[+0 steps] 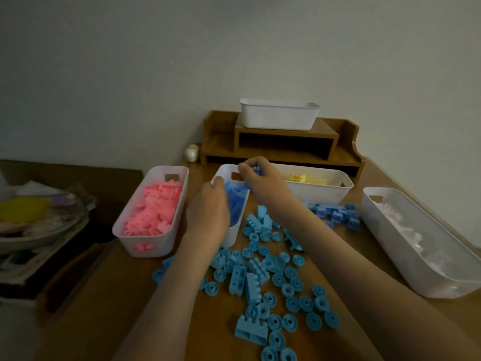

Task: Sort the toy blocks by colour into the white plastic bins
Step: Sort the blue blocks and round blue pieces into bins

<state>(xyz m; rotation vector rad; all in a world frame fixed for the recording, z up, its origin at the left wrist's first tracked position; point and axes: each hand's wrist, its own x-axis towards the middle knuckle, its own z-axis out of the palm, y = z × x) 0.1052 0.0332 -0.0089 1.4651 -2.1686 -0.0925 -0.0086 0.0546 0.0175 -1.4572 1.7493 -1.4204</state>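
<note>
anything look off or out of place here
Nothing damaged. One white bin sits on the wooden shelf, apart from the four on the table; its contents are hidden. Loose blue pieces are the unsorted pile; the right grip holds a blue block.

smooth white plastic bins (179,178), matt plastic blocks (251,286), glossy wooden table (135,282).

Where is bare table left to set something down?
The wooden table is barest near-left, by the white plastic bin of pink blocks. Only a narrow strip runs beside the bin of white blocks. Scattered light-blue blocks crowd the centre.
</note>
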